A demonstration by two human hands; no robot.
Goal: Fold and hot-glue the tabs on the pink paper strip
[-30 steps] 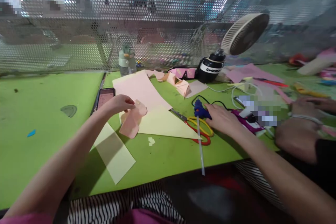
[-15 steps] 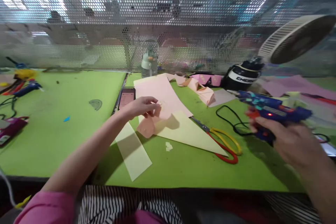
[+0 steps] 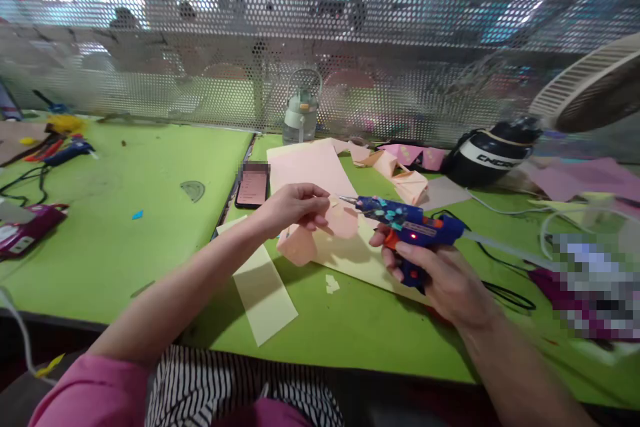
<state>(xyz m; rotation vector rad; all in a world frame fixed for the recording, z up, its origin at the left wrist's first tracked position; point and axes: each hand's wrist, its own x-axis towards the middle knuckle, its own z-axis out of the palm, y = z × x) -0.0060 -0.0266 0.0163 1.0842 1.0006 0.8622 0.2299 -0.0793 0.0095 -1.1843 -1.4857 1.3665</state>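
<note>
My left hand [image 3: 293,208] pinches a folded pink paper piece [image 3: 305,240] and holds it just above the green table [image 3: 150,227]. A blue glue gun [image 3: 405,223] with a small red light sits in my right hand [image 3: 440,277]; its metal nozzle points left and almost touches the pink piece near my left fingers. Under both hands lies a pale yellow sheet [image 3: 350,257], with a large pink sheet [image 3: 310,167] behind it. The gun's black cord [image 3: 505,290] trails off to the right.
A yellow paper strip [image 3: 265,293] lies near the front edge. A phone [image 3: 253,185] and a small bottle [image 3: 301,117] stand by the mesh wall. Folded pink pieces [image 3: 400,180], a black bottle [image 3: 487,157] and a fan [image 3: 590,87] are at right. Tools lie far left [image 3: 60,147].
My right hand lifted the glue gun from the table and brought it left until the nozzle reached the pink piece. My left hand kept its hold. The view swung left.
</note>
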